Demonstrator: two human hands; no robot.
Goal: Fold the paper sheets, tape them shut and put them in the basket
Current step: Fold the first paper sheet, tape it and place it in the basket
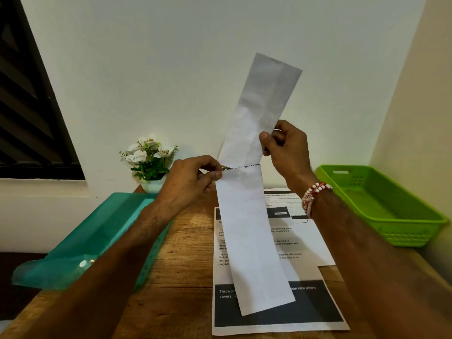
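Printed sheets (276,309) lie flat on the wooden desk (176,253), closest to view, between the two forearms. Above them a long folded paper strip (249,228) is held in the air, bent at a crease about halfway along. The left hand (193,177) pinches the strip at the crease's left edge, thumb and forefinger pressed together on the paper. The right hand (286,148), with a beaded bracelet (313,196) at the wrist, pinches the right edge of the upper half just above the crease. The lower half hangs down over the printed sheets; the upper half stands up, tilted right. A green basket (381,204) sits at the right, well apart from the strip, with a teal tray (97,238) on the left and a flower pot (149,155) behind.
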